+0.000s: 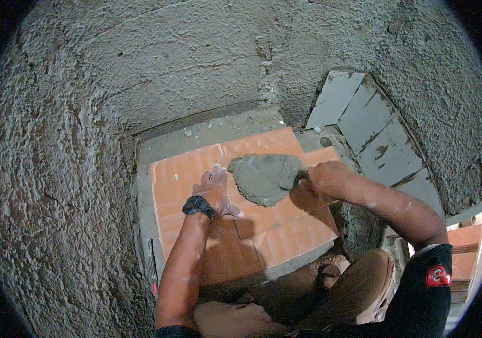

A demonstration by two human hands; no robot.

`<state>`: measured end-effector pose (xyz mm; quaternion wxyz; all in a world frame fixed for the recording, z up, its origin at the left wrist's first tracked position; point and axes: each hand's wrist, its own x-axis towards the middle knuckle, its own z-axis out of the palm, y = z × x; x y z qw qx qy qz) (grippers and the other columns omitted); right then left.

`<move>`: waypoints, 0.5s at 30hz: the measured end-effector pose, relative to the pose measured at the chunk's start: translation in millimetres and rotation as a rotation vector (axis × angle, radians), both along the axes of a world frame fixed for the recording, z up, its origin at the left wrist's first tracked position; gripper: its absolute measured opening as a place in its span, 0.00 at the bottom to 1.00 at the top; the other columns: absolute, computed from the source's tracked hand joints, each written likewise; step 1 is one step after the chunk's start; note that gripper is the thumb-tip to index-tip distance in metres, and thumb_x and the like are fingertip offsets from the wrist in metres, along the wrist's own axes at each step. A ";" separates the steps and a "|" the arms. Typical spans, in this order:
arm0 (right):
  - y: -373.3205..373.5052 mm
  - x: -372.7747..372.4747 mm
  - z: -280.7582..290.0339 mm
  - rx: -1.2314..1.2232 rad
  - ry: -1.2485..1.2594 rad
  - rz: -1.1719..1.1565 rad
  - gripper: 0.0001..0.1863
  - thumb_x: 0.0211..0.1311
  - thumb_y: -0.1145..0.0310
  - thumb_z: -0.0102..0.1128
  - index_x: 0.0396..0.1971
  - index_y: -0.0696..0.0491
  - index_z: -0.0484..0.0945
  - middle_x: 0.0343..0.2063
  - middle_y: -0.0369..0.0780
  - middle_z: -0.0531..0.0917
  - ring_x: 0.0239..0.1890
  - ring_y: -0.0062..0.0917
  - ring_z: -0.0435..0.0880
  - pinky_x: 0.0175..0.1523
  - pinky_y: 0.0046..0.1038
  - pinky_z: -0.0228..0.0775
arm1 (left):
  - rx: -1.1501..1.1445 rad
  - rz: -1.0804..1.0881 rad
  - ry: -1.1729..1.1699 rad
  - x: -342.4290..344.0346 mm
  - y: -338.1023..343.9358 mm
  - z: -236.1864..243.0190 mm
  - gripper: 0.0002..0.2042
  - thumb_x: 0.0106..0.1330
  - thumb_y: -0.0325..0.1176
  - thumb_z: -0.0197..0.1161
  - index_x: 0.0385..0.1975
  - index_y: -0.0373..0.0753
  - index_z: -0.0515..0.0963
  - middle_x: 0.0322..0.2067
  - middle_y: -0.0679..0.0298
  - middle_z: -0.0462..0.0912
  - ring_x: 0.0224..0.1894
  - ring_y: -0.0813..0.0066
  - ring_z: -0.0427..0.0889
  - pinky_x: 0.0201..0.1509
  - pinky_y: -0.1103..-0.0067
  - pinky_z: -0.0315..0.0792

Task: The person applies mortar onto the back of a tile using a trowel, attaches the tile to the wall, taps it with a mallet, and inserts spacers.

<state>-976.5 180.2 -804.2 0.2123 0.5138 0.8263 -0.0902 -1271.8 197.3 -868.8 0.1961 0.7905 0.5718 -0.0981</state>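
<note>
My left hand [214,190], with a dark band on its wrist, lies with spread fingers on orange ribbed tiles [187,169] set edge to edge in front of me. To its right, a thick patch of wet grey mortar [260,179] covers part of the tiles. My right hand [326,181] is closed at the right edge of that patch, around what looks like a mortar-coated trowel [296,172]. The fist hides the handle, and the blade blends into the mortar.
Rough grey plastered walls [196,73] meet in a corner behind the tiles. Grey, mortar-smeared tiles [373,121] run along the right wall. A thin tool [151,262] with a red end lies at the left. Orange tiles [466,253] are stacked at the lower right.
</note>
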 end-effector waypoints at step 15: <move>-40.4 20.1 39.7 -0.588 0.654 -0.731 0.26 0.71 0.46 0.44 0.33 0.59 0.71 0.16 0.36 0.71 0.11 0.22 0.73 0.18 0.26 0.68 | 0.004 0.045 0.005 3.4 -0.8 2.1 0.63 0.33 0.58 0.79 0.69 0.33 0.50 0.71 0.50 0.50 0.72 0.51 0.50 0.67 0.54 0.59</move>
